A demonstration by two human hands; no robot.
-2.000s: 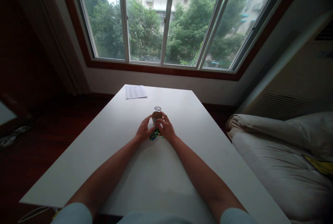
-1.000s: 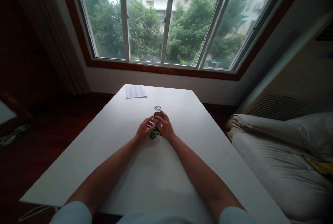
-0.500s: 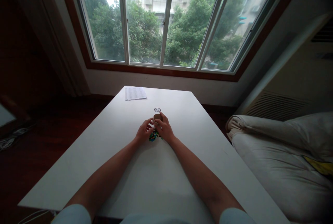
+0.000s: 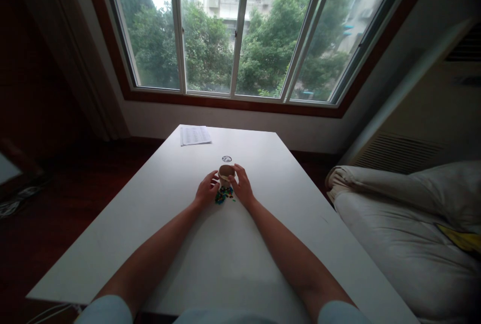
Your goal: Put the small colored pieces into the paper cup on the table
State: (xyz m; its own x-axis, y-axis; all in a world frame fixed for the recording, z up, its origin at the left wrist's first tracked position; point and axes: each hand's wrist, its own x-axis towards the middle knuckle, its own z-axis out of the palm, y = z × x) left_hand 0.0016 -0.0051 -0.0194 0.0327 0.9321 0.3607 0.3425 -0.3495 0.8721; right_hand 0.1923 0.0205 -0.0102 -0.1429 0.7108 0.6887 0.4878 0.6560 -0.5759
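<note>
A small round brown paper cup stands upright on the white table, its open top facing me. My right hand is at the cup's right side, thumb across the front and fingers along the rim. On the left, my left hand has its fingers apart and curved close to the cup's wall; whether they touch it I cannot tell. Right in front of the cup lies a loose pile of small colourful pieces, mostly green, blue and yellow. Behind the cup is a flat, round, dark-rimmed disc.
Printed sheets of paper lie at the far left of the white table. To the right is a pale padded sofa. A wide window rises beyond the table. Cables are on the floor at left.
The cup's opening shows more fully, and my right hand has shifted a little right, covering less of it. My left hand has barely moved. More of the colourful pieces shows.
</note>
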